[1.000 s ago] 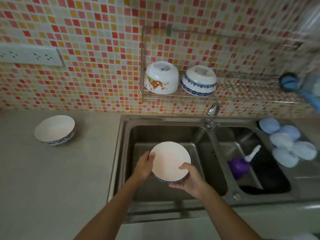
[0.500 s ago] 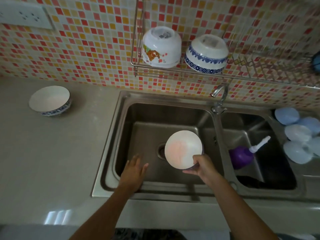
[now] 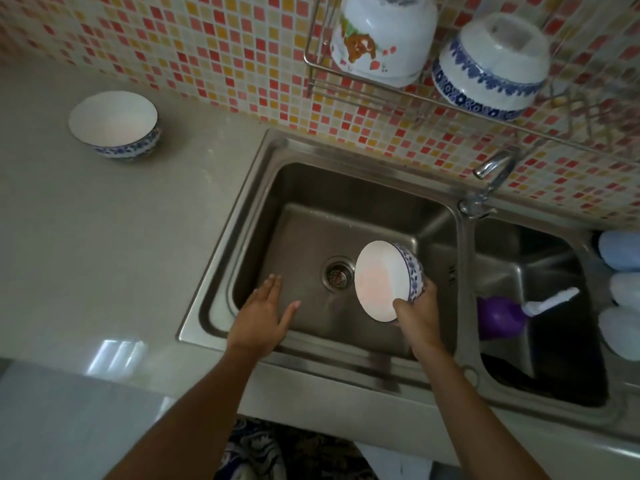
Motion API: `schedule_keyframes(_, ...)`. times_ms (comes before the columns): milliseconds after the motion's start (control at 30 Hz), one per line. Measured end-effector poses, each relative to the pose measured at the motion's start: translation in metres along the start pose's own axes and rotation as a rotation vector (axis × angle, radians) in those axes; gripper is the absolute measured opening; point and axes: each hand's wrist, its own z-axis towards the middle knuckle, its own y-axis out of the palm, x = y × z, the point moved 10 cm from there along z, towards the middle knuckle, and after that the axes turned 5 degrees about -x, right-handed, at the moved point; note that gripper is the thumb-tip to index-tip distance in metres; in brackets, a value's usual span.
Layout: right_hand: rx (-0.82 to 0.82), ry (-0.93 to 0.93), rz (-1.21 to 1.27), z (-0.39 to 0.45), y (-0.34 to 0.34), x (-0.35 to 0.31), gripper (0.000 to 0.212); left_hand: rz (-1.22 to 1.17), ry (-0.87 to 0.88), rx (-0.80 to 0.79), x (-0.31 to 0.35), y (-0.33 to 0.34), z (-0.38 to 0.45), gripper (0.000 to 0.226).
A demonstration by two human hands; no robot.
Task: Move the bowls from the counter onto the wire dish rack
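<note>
Both hands are over the left basin of the steel sink point(image 3: 221, 271). The right hand point(image 3: 417, 317) grips a blue-patterned bowl point(image 3: 381, 282) by its lower rim, thumb on the white inside and fingers behind the outer wall; the bowl is tipped on its side with its mouth turned toward the left, just beside the drain point(image 3: 337, 276). The left hand point(image 3: 261, 315) is empty, palm down with fingers spread flat, hovering above the basin's near left part and apart from the bowl.

A second bowl point(image 3: 114, 124) with the same blue band stands upright on the pale surface point(image 3: 104, 237), well to the left of the sink and near the mosaic tile wall point(image 3: 207, 46). On the wire dish rack point(image 3: 391, 93) fixed to that wall, two bowls sit upside down side by side: a white bowl with a red-and-green print point(image 3: 377, 39) on the left and a blue-banded bowl point(image 3: 491, 67) to its right. The rack space further right looks bare, though it blurs toward the frame edge.

The faucet point(image 3: 490, 174) rises from the divider between the basins, below the rack's right part. In the right basin lies a purple bottle point(image 3: 498, 317) with a white pump nozzle, and something dark fills the basin's near end; what it is cannot be made out. Pale blue rounded items point(image 3: 620, 251) crowd the right edge, cut off by the frame. The printed bowl's top is also cropped.
</note>
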Motion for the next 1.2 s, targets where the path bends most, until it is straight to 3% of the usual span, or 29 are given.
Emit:
schedule_keyframes(200,0.038,-0.153,-0.167,-0.005,0.003,-0.021,0.077,0.031,-0.005,-0.028,-0.003,0.004,0.002,0.083)
schedule_keyframes(500,0.140,-0.400,-0.529,-0.020,0.007,-0.046,0.089,0.041,-0.003,0.007,0.002,-0.003,0.000,0.070)
schedule_keyframes(633,0.201,-0.514,-0.557,-0.033,0.009,-0.051,0.089,0.047,0.002,0.024,0.003,-0.004,-0.001,0.069)
schedule_keyframes(833,0.231,-0.405,-0.523,-0.025,0.011,-0.035,0.084,0.057,0.010,0.021,0.000,0.000,0.000,0.070)
schedule_keyframes(1033,0.202,-0.123,-0.094,-0.020,0.012,-0.006,0.072,0.046,0.033,0.004,-0.001,0.003,-0.001,0.072)
schedule_keyframes(1200,0.049,0.390,0.686,-0.034,0.038,0.039,0.068,0.047,0.087,-0.087,0.004,0.009,-0.004,0.069)
